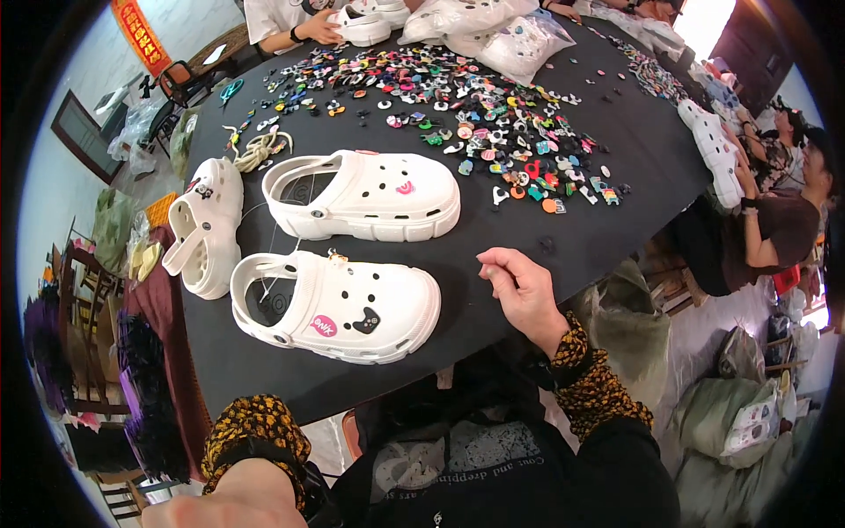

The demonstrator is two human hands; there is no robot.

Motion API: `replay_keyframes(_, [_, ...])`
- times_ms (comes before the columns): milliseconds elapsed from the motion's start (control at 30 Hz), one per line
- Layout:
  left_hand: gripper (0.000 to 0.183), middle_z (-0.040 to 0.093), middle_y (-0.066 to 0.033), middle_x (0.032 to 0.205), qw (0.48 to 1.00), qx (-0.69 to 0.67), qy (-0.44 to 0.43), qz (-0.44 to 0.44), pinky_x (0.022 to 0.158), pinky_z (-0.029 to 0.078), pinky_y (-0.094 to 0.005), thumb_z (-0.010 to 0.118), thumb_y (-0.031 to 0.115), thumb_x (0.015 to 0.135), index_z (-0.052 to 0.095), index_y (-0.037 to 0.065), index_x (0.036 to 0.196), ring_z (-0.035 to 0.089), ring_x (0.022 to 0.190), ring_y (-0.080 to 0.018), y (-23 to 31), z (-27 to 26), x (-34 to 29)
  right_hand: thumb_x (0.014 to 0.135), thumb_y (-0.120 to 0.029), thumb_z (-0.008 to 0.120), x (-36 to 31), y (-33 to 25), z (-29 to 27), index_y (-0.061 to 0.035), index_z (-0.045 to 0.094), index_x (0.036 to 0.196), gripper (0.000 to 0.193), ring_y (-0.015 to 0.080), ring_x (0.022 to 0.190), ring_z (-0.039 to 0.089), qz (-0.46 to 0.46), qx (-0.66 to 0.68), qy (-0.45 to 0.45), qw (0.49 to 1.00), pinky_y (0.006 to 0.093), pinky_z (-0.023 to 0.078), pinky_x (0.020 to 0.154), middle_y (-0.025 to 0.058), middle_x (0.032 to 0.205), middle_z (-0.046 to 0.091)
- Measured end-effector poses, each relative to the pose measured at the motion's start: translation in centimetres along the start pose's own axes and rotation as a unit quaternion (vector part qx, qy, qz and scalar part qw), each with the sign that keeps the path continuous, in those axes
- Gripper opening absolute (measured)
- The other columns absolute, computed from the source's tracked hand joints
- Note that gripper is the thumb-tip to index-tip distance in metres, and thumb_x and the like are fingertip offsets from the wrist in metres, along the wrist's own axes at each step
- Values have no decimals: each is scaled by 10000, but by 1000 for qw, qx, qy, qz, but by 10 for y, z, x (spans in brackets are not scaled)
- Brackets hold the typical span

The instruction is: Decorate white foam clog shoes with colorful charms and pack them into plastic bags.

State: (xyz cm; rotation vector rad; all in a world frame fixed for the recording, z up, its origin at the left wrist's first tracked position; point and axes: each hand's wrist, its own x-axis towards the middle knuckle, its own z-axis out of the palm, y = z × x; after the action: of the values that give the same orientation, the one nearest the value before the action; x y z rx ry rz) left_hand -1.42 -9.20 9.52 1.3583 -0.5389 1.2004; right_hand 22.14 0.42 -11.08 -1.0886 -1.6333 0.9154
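Above the table's near edge, my right hand (521,295) has its fingers curled in and the thumb pressed to them. Whatever it may hold is too small or hidden. It is right of a white clog (396,304), without touching it. That clog carries a pink round charm (325,326) and a black game-controller charm (365,320). Behind it sits a second white clog (405,207) with a pink rainbow charm (405,187). At the lower left, my left hand (220,510) is cut off by the picture's edge, fingers hidden, away from the shoes.
Loose colourful shoe charms (493,114) spread over the black table (493,339). Another white clog (216,233) and a coil of cord (257,151) lie at the left. Clear plastic bags (519,44) lie at the back. Co-workers hold clogs across the table and at right (711,151).
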Motion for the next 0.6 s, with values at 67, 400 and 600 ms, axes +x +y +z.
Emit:
replay_keyframes(67, [320, 510, -84, 553, 1000, 0, 3, 2, 730, 574, -480, 520, 103, 904, 578, -2, 607, 435, 444, -166, -1, 1, -1, 887, 1, 563, -1, -3, 1, -9, 604, 1016, 136, 121, 729, 607, -7, -11, -3, 1000, 240, 486, 649, 79, 839, 629])
replay_keyframes(400, [297, 501, -86, 543, 1000, 13, 3, 9, 721, 574, -457, 511, 74, 881, 573, -5, 602, 456, 441, -168, -1, 6, -6, 877, 12, 563, -1, -3, -3, -7, 602, 1005, 135, 156, 742, 632, -38, -46, -7, 998, 254, 491, 645, 97, 856, 626])
replay_keyframes(600, [313, 504, -81, 543, 999, 35, 4, 10, 734, 572, -450, 508, 78, 883, 564, 3, 585, 456, 440, -163, 0, 6, -7, 874, 13, 566, -1, -3, -2, -5, 600, 1000, 132, 155, 737, 629, -41, -50, -8, 998, 255, 490, 646, 97, 856, 624])
